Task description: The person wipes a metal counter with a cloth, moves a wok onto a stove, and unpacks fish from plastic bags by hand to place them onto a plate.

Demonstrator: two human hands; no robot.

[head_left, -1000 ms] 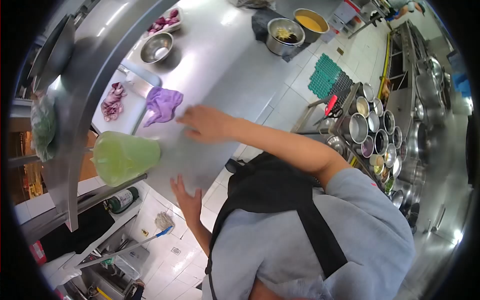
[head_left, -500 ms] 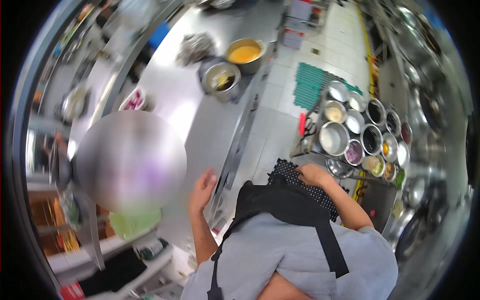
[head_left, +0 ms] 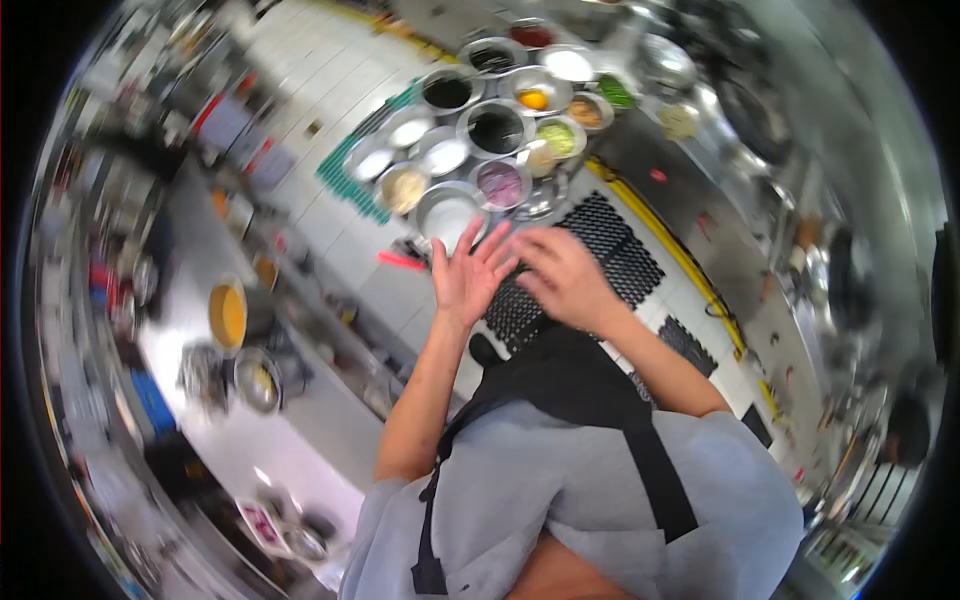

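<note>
In front of my apron, both hands are raised close together. My left hand shows its palm with the fingers spread, holding nothing. Beside it, my right hand has its fingers apart and pointing toward the left one; motion blurs them, and I see nothing in them. Just beyond the hands stands a pot of white contents, the nearest in a cluster of metal containers. Near it are a bowl of chopped purple food and a pot of dark liquid.
A steel counter runs along the left, bearing a pot of orange liquid and a smaller pot. A black perforated mat and a green mat lie on the tiled floor. Pans line the right side.
My view has turned to the right, bringing the container cluster ahead of me. My hands have come up and together, from apart at either side. The blurred person at left is out of view.
</note>
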